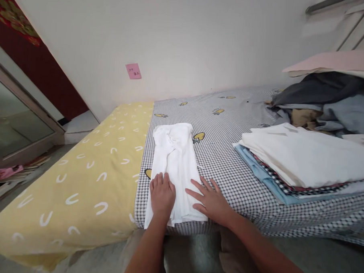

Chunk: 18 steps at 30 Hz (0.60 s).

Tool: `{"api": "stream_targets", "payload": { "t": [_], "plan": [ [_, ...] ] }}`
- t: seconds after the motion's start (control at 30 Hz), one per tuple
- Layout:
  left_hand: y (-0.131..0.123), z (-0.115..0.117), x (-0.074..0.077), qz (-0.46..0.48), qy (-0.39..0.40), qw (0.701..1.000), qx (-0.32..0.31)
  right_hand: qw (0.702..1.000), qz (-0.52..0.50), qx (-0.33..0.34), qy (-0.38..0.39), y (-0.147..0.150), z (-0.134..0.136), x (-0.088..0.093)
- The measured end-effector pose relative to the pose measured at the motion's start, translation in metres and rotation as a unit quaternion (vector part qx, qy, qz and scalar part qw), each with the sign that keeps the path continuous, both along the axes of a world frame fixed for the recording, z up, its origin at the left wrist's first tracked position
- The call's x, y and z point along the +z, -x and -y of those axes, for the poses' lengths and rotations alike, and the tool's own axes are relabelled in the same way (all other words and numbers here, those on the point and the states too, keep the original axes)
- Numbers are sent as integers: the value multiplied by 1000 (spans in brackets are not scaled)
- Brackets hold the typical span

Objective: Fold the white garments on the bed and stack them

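A white garment [179, 164], folded into a long narrow strip, lies on the checked bed cover near the bed's front edge. My left hand [162, 194] rests flat on the lower left part of the garment, fingers pointing away from me and nothing held. On its lower right side, my right hand [211, 200] lies with fingers spread, partly on the white cloth and partly on the checked cover. Gathered creases show at the garment's far end.
A stack of folded clothes [307, 158] sits at the right, with a heap of dark and grey clothes [319, 94] behind it. Yellow patterned cloth [86, 180] covers the bed's left part. A pink note [133, 71] is on the wall.
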<state>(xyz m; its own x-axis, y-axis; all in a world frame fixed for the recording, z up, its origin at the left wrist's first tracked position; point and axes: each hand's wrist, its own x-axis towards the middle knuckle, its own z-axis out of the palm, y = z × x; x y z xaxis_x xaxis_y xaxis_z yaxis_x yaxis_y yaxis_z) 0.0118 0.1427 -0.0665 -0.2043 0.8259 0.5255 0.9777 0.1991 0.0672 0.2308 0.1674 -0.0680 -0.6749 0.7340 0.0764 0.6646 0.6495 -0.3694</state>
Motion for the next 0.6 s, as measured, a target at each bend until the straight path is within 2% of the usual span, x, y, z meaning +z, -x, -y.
{"api": "stream_targets", "payload": {
  "t": [0.1, 0.27, 0.47, 0.6],
  "plan": [
    [-1, 0, 1, -4, 6, 1000, 4, 1000, -17, 3, 3, -14, 14, -7],
    [-3, 0, 1, -3, 3, 1000, 6, 998, -61, -32, 2, -22, 33, -15],
    [-4, 0, 4, 21, 14, 1000, 6, 996, -79, -20, 33, -26, 35, -10],
    [-4, 0, 5, 18, 21, 1000, 8, 987, -150, 6, 64, -36, 34, -3]
  ]
}}
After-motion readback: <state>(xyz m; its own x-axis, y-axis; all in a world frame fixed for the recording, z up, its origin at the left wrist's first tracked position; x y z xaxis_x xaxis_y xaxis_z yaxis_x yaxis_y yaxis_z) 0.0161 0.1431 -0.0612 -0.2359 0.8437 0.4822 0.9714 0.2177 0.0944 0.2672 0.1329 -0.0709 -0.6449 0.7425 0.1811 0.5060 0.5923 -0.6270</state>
